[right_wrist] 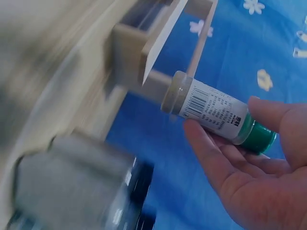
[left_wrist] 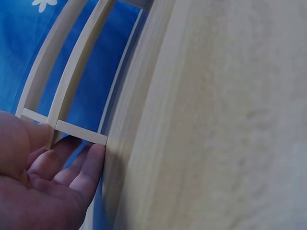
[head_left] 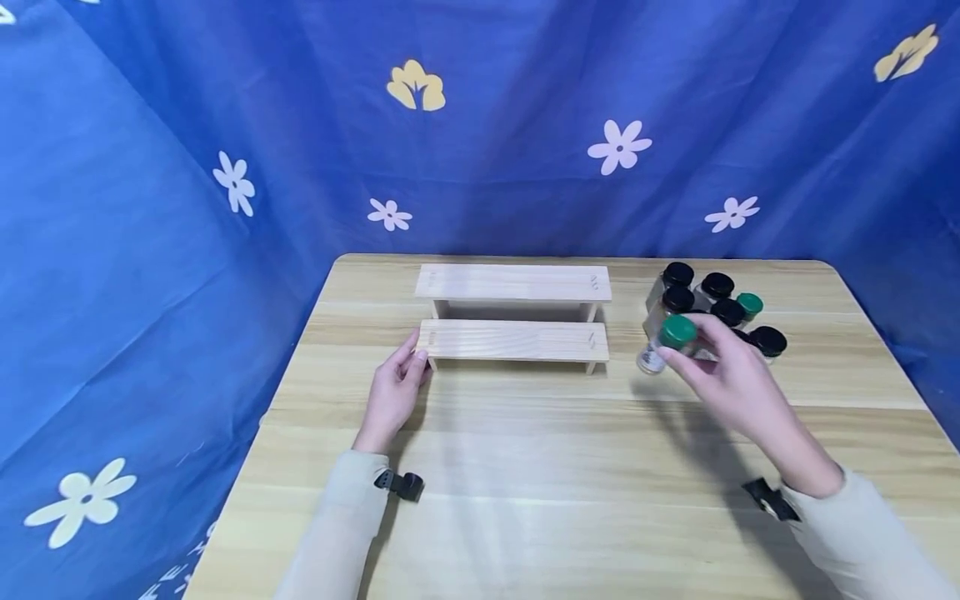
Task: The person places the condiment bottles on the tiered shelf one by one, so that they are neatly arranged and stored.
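Observation:
A two-tier wooden shelf rack (head_left: 513, 341) stands towards the back of the table. My left hand (head_left: 395, 390) holds the left end of its lower tier; in the left wrist view the thumb lies over the board and the fingers (left_wrist: 91, 172) reach the side support. My right hand (head_left: 738, 379) grips a spice jar with a green cap (head_left: 678, 331), tilted, to the right of the rack. The right wrist view shows the jar's white barcode label (right_wrist: 216, 108) and clear base, with thumb and fingers around the cap end.
Several black-capped jars (head_left: 717, 285) and another green-capped jar (head_left: 749, 304) cluster behind the right hand. The light wood table (head_left: 510, 467) ends at a blue flowered cloth (head_left: 510, 183) behind and at both sides.

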`<action>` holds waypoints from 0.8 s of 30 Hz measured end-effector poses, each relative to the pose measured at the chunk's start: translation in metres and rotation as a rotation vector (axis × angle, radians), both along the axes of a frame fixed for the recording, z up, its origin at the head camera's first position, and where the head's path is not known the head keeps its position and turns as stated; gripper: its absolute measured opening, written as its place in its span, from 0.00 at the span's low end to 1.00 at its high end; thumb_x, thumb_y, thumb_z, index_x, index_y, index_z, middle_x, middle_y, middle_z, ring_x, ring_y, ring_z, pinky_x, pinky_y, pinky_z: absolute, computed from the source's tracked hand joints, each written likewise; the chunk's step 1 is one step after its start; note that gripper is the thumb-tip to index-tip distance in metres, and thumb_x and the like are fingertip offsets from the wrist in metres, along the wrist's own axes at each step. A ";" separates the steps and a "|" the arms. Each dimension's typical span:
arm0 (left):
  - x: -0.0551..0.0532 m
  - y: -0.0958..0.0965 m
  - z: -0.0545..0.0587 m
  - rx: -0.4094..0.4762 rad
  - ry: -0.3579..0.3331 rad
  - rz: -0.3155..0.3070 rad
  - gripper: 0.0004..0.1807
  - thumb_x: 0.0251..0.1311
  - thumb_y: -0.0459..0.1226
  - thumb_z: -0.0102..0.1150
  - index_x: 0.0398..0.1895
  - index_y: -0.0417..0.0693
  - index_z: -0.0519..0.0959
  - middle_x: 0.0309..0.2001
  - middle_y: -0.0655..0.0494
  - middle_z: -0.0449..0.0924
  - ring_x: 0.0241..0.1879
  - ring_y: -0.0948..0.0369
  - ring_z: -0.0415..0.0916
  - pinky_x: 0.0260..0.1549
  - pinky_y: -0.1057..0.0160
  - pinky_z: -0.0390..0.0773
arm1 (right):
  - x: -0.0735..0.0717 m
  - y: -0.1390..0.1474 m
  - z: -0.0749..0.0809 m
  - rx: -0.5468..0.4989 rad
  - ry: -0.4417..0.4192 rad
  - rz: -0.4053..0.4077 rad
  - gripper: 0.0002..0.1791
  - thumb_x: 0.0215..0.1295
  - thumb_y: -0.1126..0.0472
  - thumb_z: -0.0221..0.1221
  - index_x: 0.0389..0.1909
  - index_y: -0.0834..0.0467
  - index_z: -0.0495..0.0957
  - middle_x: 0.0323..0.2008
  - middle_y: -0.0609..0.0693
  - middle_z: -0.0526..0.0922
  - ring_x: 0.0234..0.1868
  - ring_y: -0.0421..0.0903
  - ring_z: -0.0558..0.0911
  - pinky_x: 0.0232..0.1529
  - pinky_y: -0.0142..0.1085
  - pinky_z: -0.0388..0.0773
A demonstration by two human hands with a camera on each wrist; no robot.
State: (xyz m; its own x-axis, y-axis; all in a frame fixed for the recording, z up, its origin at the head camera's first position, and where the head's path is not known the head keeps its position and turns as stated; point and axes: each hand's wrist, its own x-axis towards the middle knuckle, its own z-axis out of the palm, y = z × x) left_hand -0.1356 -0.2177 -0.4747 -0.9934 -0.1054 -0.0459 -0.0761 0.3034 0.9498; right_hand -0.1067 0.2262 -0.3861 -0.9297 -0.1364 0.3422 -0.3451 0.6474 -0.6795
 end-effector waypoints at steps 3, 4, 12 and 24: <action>0.000 -0.002 0.000 0.020 -0.002 -0.004 0.29 0.83 0.43 0.48 0.82 0.52 0.62 0.68 0.35 0.77 0.66 0.45 0.80 0.63 0.59 0.85 | -0.020 -0.027 0.002 0.015 0.016 0.059 0.20 0.68 0.62 0.70 0.58 0.62 0.79 0.44 0.57 0.89 0.43 0.48 0.89 0.41 0.16 0.86; 0.000 -0.002 -0.001 0.030 -0.004 -0.005 0.29 0.83 0.43 0.48 0.82 0.52 0.62 0.70 0.35 0.76 0.67 0.45 0.79 0.64 0.59 0.85 | -0.027 -0.036 0.002 0.011 0.016 0.086 0.20 0.69 0.61 0.70 0.57 0.62 0.79 0.44 0.57 0.89 0.44 0.51 0.89 0.42 0.20 0.88; -0.002 -0.003 -0.001 0.063 -0.011 -0.005 0.28 0.83 0.40 0.48 0.81 0.52 0.63 0.71 0.35 0.74 0.70 0.46 0.76 0.64 0.61 0.84 | -0.072 -0.111 0.022 -0.042 -0.051 0.251 0.20 0.71 0.57 0.69 0.58 0.60 0.77 0.48 0.55 0.87 0.51 0.51 0.89 0.52 0.41 0.93; 0.000 -0.002 -0.003 0.060 -0.020 0.009 0.27 0.82 0.40 0.49 0.81 0.55 0.64 0.70 0.36 0.76 0.70 0.48 0.77 0.62 0.65 0.84 | -0.129 -0.203 0.048 -0.044 -0.105 0.358 0.25 0.73 0.54 0.67 0.64 0.60 0.75 0.53 0.54 0.87 0.55 0.49 0.88 0.59 0.41 0.90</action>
State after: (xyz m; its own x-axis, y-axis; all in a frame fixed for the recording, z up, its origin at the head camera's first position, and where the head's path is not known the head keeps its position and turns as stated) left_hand -0.1359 -0.2198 -0.4778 -0.9912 -0.1110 -0.0720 -0.0976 0.2454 0.9645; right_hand -0.2361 0.0236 -0.3384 -0.8560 -0.4466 0.2606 -0.4716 0.4676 -0.7476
